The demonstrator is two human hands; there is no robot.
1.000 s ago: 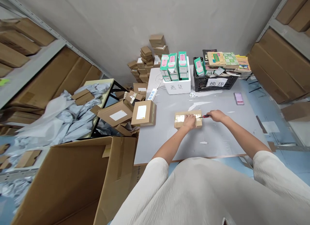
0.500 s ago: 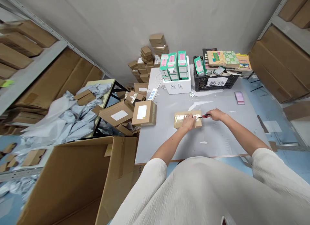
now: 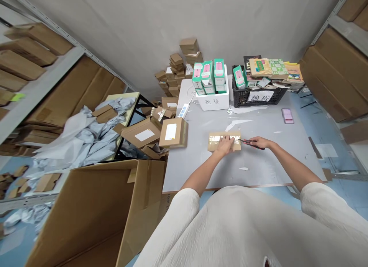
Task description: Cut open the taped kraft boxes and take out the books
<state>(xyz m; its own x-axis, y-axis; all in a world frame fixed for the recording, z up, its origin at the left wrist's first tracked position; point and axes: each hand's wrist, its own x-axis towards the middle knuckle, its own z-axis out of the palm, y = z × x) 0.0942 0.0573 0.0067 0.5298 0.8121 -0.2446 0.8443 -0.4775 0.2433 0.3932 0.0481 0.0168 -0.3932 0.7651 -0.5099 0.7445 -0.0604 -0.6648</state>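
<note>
cardboard, plastic and paper on a smooth counter

the small carton (image 3: 213, 146) is matt brown cardboard, crossed by glossy tape (image 3: 215, 138). the counter (image 3: 201, 167) looks smooth, pale grey. the white bin (image 3: 205, 104) and black crate (image 3: 238, 100) look plastic; the books (image 3: 260, 67) are paper. the white shirt (image 3: 235, 221) is soft, wrinkled cloth.

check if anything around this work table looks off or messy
Yes. Left of the table, opened cartons lean at odd angles, and crumpled grey packaging sprawls over the side table. Right, books heap above the black crate's rim, looking unstable.
</note>
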